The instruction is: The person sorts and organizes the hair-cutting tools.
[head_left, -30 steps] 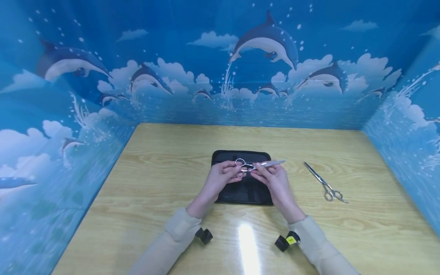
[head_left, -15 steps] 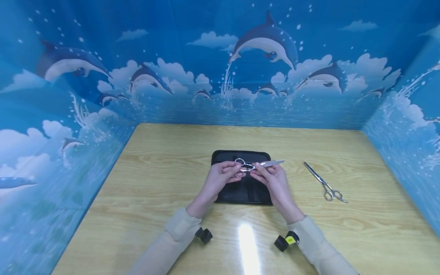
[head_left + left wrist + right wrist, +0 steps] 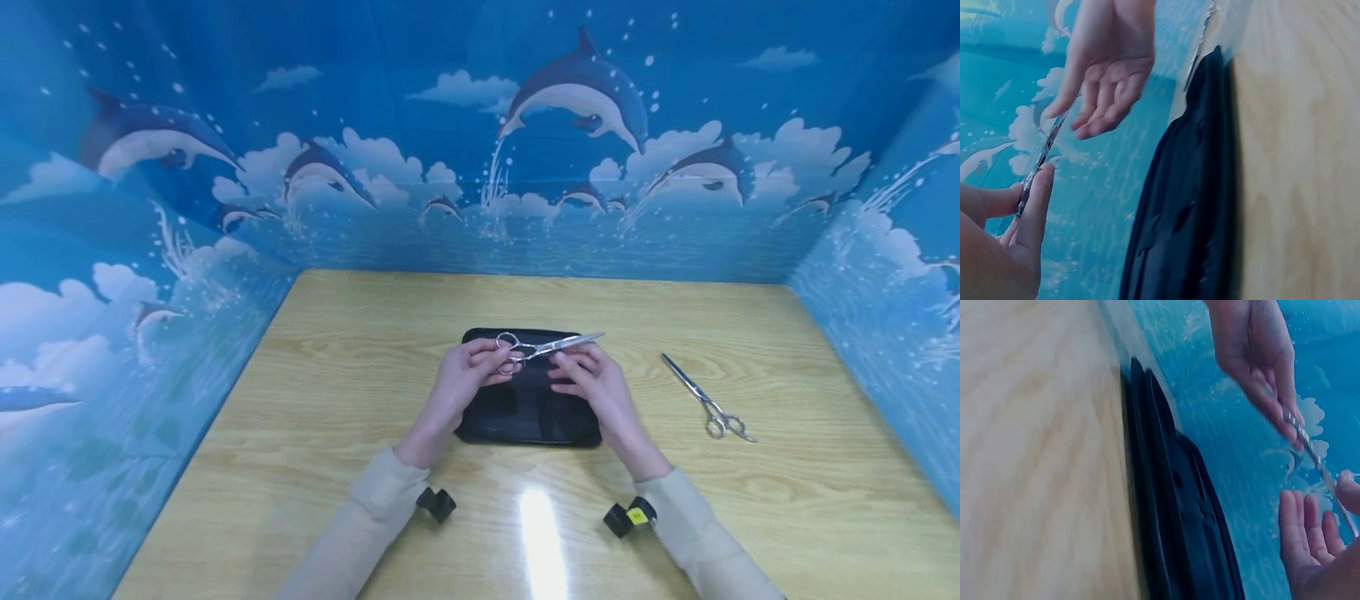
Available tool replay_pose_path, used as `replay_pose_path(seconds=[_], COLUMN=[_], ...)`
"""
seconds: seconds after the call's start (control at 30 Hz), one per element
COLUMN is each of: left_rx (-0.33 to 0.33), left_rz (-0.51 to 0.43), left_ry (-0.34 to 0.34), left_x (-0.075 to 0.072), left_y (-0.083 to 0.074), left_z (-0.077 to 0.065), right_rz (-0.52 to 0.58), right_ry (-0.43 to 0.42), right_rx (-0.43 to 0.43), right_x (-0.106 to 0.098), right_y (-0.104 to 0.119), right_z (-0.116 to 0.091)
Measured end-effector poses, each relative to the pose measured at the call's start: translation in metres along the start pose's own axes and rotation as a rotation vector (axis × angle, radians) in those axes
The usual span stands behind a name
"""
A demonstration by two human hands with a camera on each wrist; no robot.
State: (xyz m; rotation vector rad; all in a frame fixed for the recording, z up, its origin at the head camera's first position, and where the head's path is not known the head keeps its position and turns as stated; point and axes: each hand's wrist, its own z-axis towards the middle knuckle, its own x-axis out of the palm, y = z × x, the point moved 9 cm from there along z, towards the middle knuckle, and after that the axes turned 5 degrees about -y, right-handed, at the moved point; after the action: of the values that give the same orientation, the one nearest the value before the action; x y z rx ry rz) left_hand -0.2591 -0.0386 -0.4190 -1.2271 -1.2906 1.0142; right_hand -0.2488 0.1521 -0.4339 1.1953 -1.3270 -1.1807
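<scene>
Scissors (image 3: 557, 345) are pinched by left hand (image 3: 463, 375) (right hand (image 3: 599, 385) relaxed).

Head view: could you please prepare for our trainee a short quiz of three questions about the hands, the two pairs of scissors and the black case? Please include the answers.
1. Multiple choice: by which part does the left hand hold the raised scissors?
A. The blade tips
B. The ring end
C. It does not touch them

2. True or false: the other scissors lie on the table, apart from the black case.

3. Fill in the gap: the blades of the raised scissors point toward the person's ____ side.

Key: 1. B, the ring end. 2. True. 3. Right.
</scene>
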Motion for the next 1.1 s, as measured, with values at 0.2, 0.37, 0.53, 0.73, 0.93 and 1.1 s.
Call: replay_pose_path(seconds=[0.2, 0.37, 0.53, 0.73, 0.93, 1.1], left_rx=[0.022, 0.036, 0.026, 0.003, -0.003, -0.003], left_rz=[-0.045, -0.061, -0.052, 0.01, 0.069, 0.111], left_ry=[-0.007, -0.032, -0.052, -0.065, -0.049, -0.023], left_x=[-0.012, -0.026, -0.043, -0.066, -0.083, -0.095], left_y=[-0.015, -0.024, -0.028, -0.027, -0.024, -0.021], left_z=[0.002, 0.003, 0.0, -0.006, -0.012, -0.016], right_rz=[-0.303, -0.69, -0.883, -0.955, -0.997, -1.02], right_ry=[0.008, -0.016, 0.032, 0.14, 0.193, 0.197], right_rx=[-0.111, -0.187, -0.161, -0.094, -0.071, -0.094], right_x=[-0.023, -0.044, -0.051, -0.046, -0.042, -0.041], right_y=[0.007, 0.011, 0.001, -0.011, -0.018, -0.019], right_z=[0.005, 0.003, 0.001, -0.002, -0.002, 0.0])
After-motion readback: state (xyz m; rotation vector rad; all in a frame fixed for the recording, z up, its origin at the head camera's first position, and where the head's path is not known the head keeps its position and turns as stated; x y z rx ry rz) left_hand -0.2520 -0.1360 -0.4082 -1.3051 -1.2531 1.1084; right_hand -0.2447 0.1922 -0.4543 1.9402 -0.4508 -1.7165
